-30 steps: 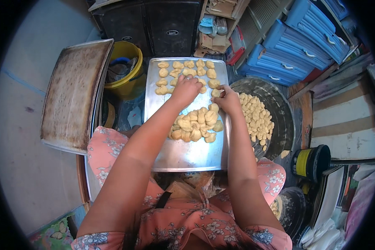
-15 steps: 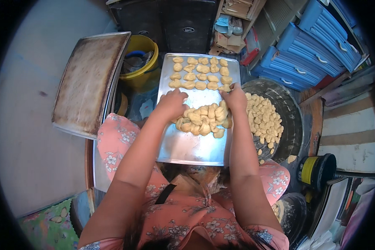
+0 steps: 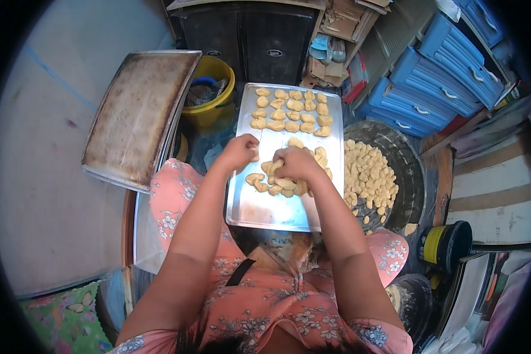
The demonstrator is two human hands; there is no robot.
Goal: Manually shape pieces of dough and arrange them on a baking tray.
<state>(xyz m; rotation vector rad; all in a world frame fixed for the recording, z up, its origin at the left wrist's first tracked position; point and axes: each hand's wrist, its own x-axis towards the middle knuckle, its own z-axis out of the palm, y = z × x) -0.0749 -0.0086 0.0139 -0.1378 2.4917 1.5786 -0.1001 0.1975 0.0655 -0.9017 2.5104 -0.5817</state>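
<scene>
A metal baking tray [image 3: 259,218] lies in front of me, with rows of yellowish dough pieces [image 3: 293,105] across its far half. Nearer to me on the same tray is a loose pile of dough pieces [image 3: 286,184]. My left hand [image 3: 239,152] is at the tray's left side, its fingers closed on a small dough piece [image 3: 255,154] below the front row. Over the pile, my right hand [image 3: 295,163] has its fingers curled round a dough piece [image 3: 274,169]; part of its grip is hidden by the hand.
To the right stands a wide dark basin [image 3: 410,177] holding many dough pieces. Stained baking trays [image 3: 138,112] lean at the left, beside a yellow bucket [image 3: 218,112]. A black tub [image 3: 457,239], blue drawers [image 3: 430,88] and a dark cabinet [image 3: 271,35] stand around me.
My right hand has moved left from the tray's right edge onto the pile. My left hand now holds a dough piece near the left edge. The pile has loosened and spread.
</scene>
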